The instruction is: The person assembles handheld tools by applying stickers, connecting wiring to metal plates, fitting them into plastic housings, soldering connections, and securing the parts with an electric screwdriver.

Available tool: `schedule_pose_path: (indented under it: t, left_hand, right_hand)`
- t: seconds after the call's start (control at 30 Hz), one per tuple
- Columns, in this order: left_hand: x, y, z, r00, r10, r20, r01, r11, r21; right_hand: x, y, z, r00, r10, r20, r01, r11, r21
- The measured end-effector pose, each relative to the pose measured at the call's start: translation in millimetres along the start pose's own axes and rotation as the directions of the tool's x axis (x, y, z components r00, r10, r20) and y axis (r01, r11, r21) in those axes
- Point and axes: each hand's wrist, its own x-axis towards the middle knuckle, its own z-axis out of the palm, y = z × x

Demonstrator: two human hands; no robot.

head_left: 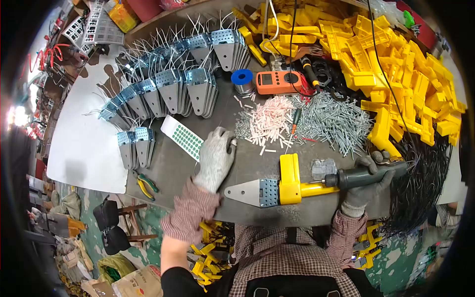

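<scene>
My right hand (367,187), in a grey glove, is wrapped round a dark electric screwdriver (356,177). Its bit points left, above the yellow handle of a tool (290,180) lying on the table. That tool has a grey triangular blade (247,193) with a perforated blue metal piece (269,192). My left hand (216,157), in a pale glove, rests on the table beside a white sheet of green round stickers (183,138). Its fingers are curled together; whatever they hold, if anything, is hidden. Ahead of it lie small clear pieces (243,124).
Pink sleeves (271,119) and screws (336,121) are heaped mid-table. Behind them are a solder spool (243,81) and an orange multimeter (278,82). Yellow housings (396,74) pile up right; wired blade assemblies (170,91) stand left. Pliers (145,185) lie near the front edge.
</scene>
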Motion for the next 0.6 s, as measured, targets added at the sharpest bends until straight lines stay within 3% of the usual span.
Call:
schedule_pose_path:
  t: [0.03, 0.1, 0.2, 0.33, 0.5, 0.57, 0.6]
  left_hand:
    - [7.4, -0.6, -2.8, 1.000, 0.004, -0.005, -0.004, 1.000, -0.004]
    - [18.7, 3.1, -0.9, 0.967, 0.088, 0.238, -0.147, 0.959, 0.244]
    - [35.9, 6.2, 1.5, 0.944, 0.060, 0.325, -0.161, 0.943, 0.291]
    - [52.3, 7.0, 4.6, 0.913, -0.068, 0.402, -0.063, 0.951, 0.304]
    - [38.7, -1.6, 5.8, 0.951, 0.065, 0.302, -0.141, 0.961, 0.237]
    - [-0.4, 27.6, -7.5, 0.988, 0.144, 0.060, -0.145, 0.989, 0.013]
    - [-25.2, 47.7, -19.3, 0.992, 0.064, 0.107, -0.037, 0.971, -0.238]
  right_hand:
    - [-2.1, -2.1, -0.1, 1.000, -0.003, 0.007, 0.003, 1.000, -0.003]
    - [-10.5, -7.4, -1.5, 0.999, 0.042, 0.004, -0.042, 0.999, 0.026]
    - [-21.6, -7.4, -4.0, 0.996, 0.086, 0.035, -0.087, 0.995, 0.042]
    - [-22.8, -4.1, -2.1, 0.993, 0.104, 0.053, -0.105, 0.994, 0.016]
    - [-22.2, 0.7, -4.7, 0.999, 0.040, -0.024, -0.041, 0.999, -0.023]
    - [-18.8, 0.6, -5.9, 0.999, 0.023, -0.032, -0.024, 0.999, -0.040]
    - [-18.8, -0.4, -7.7, 0.999, 0.040, -0.030, -0.041, 0.999, -0.027]
